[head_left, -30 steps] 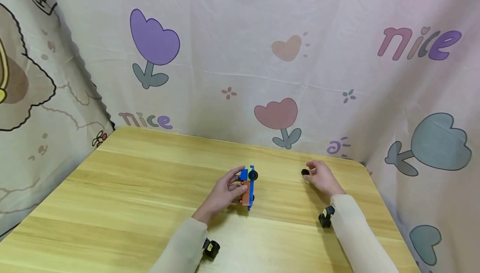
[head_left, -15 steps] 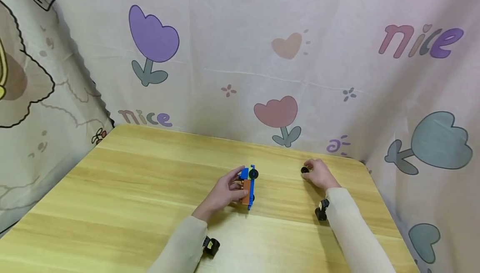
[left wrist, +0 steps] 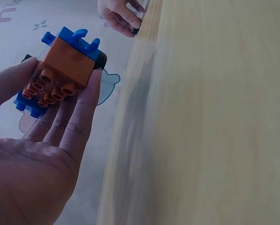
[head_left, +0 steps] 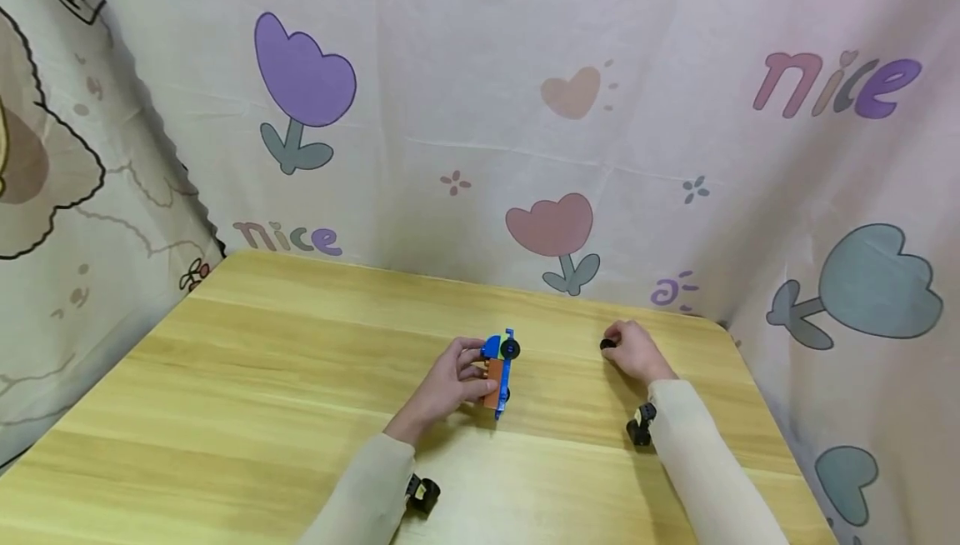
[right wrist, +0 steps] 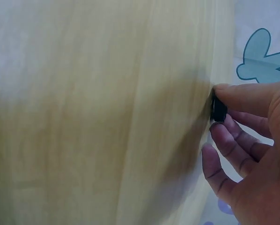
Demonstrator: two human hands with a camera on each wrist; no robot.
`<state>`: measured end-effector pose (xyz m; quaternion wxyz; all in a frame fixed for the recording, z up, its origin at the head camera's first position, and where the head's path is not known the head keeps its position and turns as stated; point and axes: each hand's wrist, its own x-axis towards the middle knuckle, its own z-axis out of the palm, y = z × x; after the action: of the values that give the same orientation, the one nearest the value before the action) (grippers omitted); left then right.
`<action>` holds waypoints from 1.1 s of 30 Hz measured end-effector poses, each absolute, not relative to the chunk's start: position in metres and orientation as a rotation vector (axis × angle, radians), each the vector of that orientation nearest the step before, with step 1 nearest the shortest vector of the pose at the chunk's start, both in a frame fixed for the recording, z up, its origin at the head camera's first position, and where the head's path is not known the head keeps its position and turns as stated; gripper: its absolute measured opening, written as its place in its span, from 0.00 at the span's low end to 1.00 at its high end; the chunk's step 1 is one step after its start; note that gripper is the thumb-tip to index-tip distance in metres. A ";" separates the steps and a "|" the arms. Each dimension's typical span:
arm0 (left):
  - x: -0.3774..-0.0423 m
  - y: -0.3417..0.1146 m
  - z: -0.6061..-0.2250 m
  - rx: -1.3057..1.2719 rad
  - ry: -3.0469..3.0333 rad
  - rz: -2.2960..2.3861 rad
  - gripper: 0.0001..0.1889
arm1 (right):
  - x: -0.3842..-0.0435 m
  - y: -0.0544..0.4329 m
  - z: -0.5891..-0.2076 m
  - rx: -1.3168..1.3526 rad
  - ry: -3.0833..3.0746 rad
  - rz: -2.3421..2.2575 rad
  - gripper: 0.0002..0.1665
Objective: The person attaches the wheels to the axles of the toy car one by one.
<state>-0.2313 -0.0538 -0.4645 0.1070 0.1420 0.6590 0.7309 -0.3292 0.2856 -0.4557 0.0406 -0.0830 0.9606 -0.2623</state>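
Printed cloth hangs behind and beside a wood-grain table. Near the far right part of the table, two hands work well apart from each other. The left hand holds a small toy truck between thumb and fingers, partly closed round its orange body. The truck is tipped on its side, blue base toward the right hand, with a black wheel facing up; whether any part of it touches the table is hard to tell. The right hand pinches a small black disc at or just above the table, its other fingers loosely bent.

The truck looks light, stiff and smooth, likely hard plastic; it should bear a firm hold, though its joined bricks might part if twisted. The flat orange sides seem the surest place to grip, leaving the wheels free. The disc probably weighs little and could slip or roll, so a fingertip pinch across its edge suits it.
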 end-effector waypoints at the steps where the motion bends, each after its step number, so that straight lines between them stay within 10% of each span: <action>1: -0.231 -0.054 -0.464 0.414 1.942 2.153 0.32 | -0.329 0.286 -0.456 -0.252 2.943 -0.806 0.19; 33: -0.231 -0.053 -0.467 0.405 1.938 2.142 0.34 | -0.296 0.282 -0.443 -0.439 3.039 -0.895 0.18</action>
<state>-0.2307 -0.0535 -0.4667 0.1120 0.1380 0.6603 0.7296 -0.2963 0.2818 -0.4426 -0.0284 -0.1372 0.9498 -0.2798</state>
